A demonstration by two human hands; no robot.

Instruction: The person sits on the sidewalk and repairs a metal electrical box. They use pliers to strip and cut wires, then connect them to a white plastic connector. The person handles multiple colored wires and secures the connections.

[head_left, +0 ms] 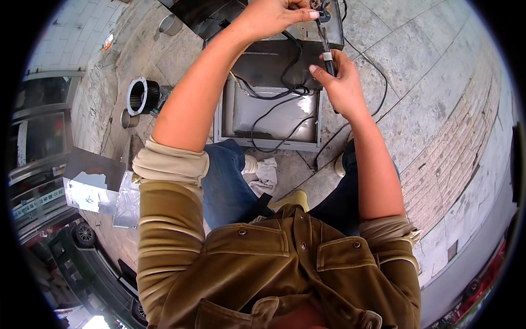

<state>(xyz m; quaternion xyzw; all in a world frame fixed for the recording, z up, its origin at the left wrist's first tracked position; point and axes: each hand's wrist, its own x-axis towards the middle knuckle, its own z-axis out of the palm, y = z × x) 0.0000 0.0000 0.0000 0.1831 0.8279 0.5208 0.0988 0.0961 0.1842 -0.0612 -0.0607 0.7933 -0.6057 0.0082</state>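
Tool (330, 66) gripped in the right hand (347, 88), over the dark case (263, 64) — best kept steady beside the left hand (267, 20), whose hold I can't tell, clear of the cord (300, 52).

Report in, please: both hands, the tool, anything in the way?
Right hand holding black tool. Left hand at metal box, grip unclear. Black cable crossing box side, possibly in the way.

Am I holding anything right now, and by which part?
Your right hand holds a slim tool by its black handle, below the pale band. Whether your left hand grips anything can't be told.
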